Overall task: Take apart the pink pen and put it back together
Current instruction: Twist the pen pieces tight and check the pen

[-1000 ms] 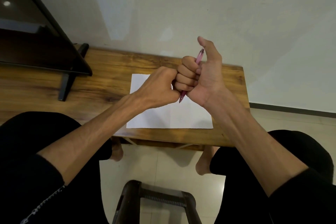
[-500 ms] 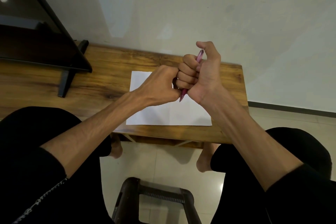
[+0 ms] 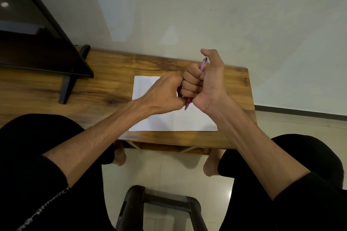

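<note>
Two hands on one pen, both up off the tabletop (image 3: 112,73) and over the paper (image 3: 174,120). The right hand (image 3: 204,82) has the pen (image 3: 188,102) wrapped in a full fist, fingers curled tight round the barrel, thumb standing up beside the top end. The pen runs steeply, nearly upright: its upper end pokes out above the fist by the thumb, its pointed lower end sticks out below the heel of the hand, aimed down at the paper and a touch toward the left.

That lower end is what matters. The left hand (image 3: 165,93) is closed and pressed right up against the right fist, its fingertips down at the exposed tip section. Whether they actually pinch that section I cannot tell; the knuckles hide the contact. By my reading it is the nearer hand to the joint and the one placed to twist or pull along the pen's axis, downward and away from the fist, while the right hand anchors the barrel.

Against the frame half a second back, very little differs. Same fist, same steep angle. The right thumb was curled over toward the pen's top then; now it looks a shade straighter. The pen shows as one piece in both, no gap opening at the tip.
</note>
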